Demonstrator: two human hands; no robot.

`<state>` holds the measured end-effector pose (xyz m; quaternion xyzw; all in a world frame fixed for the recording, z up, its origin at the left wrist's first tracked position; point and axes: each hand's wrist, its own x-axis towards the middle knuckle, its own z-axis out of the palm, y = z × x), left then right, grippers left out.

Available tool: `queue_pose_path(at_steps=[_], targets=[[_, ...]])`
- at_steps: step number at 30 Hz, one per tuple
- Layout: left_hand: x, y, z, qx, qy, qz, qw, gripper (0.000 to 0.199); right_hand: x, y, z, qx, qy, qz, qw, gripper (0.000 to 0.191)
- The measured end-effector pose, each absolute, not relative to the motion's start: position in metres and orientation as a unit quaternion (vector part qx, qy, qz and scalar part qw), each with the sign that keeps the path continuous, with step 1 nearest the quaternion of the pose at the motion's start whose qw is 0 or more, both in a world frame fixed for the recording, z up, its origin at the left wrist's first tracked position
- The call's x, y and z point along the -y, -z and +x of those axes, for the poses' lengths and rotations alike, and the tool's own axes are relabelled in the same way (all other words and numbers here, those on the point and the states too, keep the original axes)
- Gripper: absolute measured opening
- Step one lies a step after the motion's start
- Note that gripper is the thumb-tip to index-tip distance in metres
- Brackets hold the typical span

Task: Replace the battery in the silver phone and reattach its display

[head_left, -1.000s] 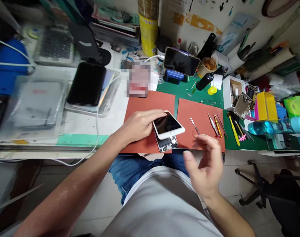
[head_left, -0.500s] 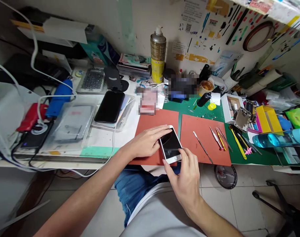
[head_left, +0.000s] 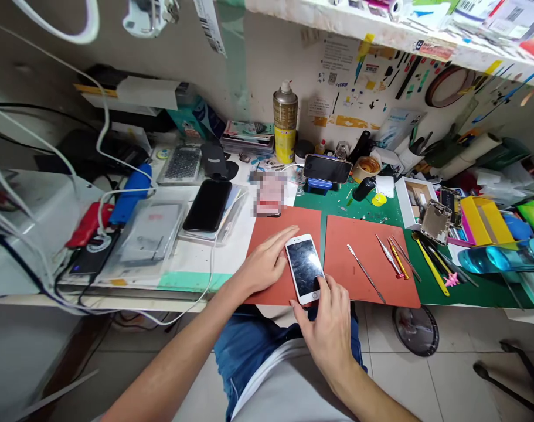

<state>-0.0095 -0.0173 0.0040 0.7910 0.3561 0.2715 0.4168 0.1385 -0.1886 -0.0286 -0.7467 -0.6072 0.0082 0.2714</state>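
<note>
A white smartphone with a dark, smudged screen and a round home button lies at an angle over the front of the left reddish-brown mat. My left hand is beside its left edge, fingers stretched out and close together, palm side toward the phone. At the lower end, my right hand grips the phone, its fingertips on the lower right of the glass and the thumb by the bottom left corner. Light glares on the screen. The underside of the phone is hidden.
On the right mat lie a metal spudger, tweezers and screwdrivers. A black phone rests on a plastic box to the left. Another phone leans on a blue stand. A spray can stands behind, a blue bottle at right.
The view has tilted up, showing more shelf. My left fingers have drawn back from the screen to the phone's left side. Glare now covers the screen.
</note>
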Motion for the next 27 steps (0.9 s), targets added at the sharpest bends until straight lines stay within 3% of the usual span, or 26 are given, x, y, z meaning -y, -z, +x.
queue_pose_path(at_steps=[3,5,8,12,17,22,27], targets=[[0.044,-0.007,-0.017,-0.497,-0.386,0.658,0.414,0.041,0.187,0.031,0.138,0.612,-0.007,-0.739,0.284,0.059],[0.063,-0.010,-0.021,-0.544,-0.409,0.526,0.510,0.021,0.184,0.032,0.138,0.614,-0.012,-0.735,0.287,0.059],[0.080,-0.015,-0.021,-0.549,-0.344,0.379,0.661,0.035,0.178,0.028,0.138,0.605,-0.024,-0.743,0.287,0.058],[0.076,-0.014,-0.003,-0.501,-0.309,0.239,0.772,0.042,0.171,0.016,0.141,0.579,-0.036,-0.758,0.299,0.055],[0.056,-0.007,0.030,-0.396,-0.431,0.126,0.801,0.052,0.178,0.012,0.139,0.590,-0.031,-0.729,0.345,0.057],[0.045,-0.011,0.041,-0.302,-0.445,0.100,0.837,0.069,0.184,0.026,0.126,0.619,0.032,-0.683,0.387,0.060],[0.034,-0.014,0.037,-0.274,-0.423,0.100,0.858,0.056,0.177,0.034,0.121,0.633,0.049,-0.655,0.408,0.065]])
